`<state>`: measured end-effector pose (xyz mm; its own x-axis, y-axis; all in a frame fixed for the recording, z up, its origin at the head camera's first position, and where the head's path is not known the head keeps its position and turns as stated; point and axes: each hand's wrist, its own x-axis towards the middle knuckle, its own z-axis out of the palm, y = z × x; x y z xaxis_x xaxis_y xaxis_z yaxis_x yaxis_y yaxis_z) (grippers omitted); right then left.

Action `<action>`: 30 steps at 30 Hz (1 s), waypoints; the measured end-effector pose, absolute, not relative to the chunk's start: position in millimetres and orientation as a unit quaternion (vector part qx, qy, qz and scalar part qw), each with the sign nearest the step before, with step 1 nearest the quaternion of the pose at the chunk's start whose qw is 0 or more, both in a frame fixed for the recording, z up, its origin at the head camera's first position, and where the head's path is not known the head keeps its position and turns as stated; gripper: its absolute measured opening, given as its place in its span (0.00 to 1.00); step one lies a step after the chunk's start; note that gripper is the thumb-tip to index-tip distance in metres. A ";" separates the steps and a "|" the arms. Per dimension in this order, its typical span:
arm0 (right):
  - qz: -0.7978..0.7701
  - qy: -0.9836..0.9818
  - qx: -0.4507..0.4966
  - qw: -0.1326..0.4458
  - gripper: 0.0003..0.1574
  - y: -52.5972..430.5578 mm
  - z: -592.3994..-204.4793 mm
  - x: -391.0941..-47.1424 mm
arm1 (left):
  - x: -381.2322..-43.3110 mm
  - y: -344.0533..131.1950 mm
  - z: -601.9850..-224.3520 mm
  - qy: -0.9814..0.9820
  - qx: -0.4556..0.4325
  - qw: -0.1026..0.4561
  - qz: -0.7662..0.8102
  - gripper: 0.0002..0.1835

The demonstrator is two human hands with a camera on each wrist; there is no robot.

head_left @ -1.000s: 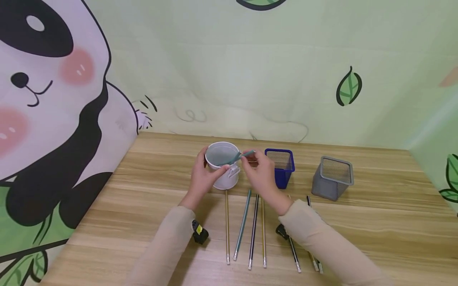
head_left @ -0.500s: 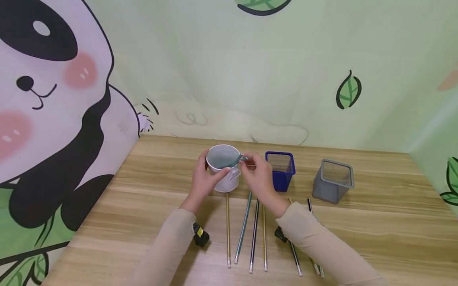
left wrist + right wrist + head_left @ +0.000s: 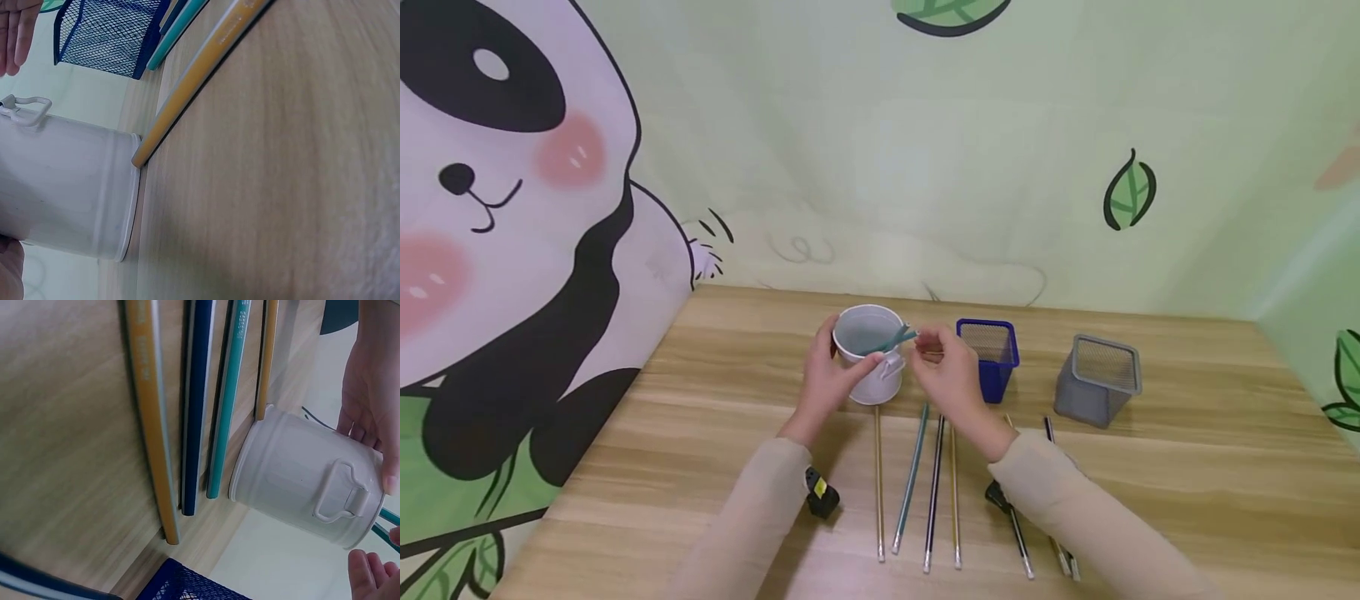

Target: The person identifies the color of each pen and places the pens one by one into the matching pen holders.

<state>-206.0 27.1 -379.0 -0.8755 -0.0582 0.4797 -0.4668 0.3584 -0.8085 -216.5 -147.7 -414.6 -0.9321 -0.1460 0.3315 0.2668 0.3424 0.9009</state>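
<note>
My left hand point(image 3: 829, 375) grips a white metal pot point(image 3: 880, 385) with a small side handle, thumb near the rim and fingers round its far side. Two teal pencils point(image 3: 893, 340) lean inside, their ends poking out over the right rim. Just right of those ends is my right hand point(image 3: 951, 373), fingers extended and apart from the pencils. In the left wrist view, the right hand's fingers point(image 3: 24, 37) look straight and hold nothing. The right wrist view shows the pot's handle point(image 3: 337, 494) facing that camera.
A gold pencil point(image 3: 880, 483), a teal pencil point(image 3: 912, 479), a dark pencil point(image 3: 934, 496) and another gold one point(image 3: 956, 500) lie in front; more lie by the right sleeve. A blue mesh holder point(image 3: 992, 379) and a grey mesh holder point(image 3: 1086, 400) stand right of the pot.
The right hand pushed a teal pencil lower into the pot, let go of it and drew slightly right. My left hand keeps its grip on the pot.
</note>
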 end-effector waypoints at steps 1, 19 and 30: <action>0.541 -0.805 0.159 0.186 0.12 28.3 -379.7 -204.9 | -216.3 -147.0 -415.5 -0.800 -0.038 0.179 -0.572 0.44; 0.387 -0.918 0.081 0.028 0.07 41.4 -379.4 -196.0 | -218.8 -147.3 -416.0 -0.799 -0.037 0.173 -0.575 0.44; 0.345 -0.930 0.094 -0.082 0.17 34.7 -399.2 -186.0 | -216.9 -147.4 -417.0 -0.791 -0.047 0.188 -0.581 0.42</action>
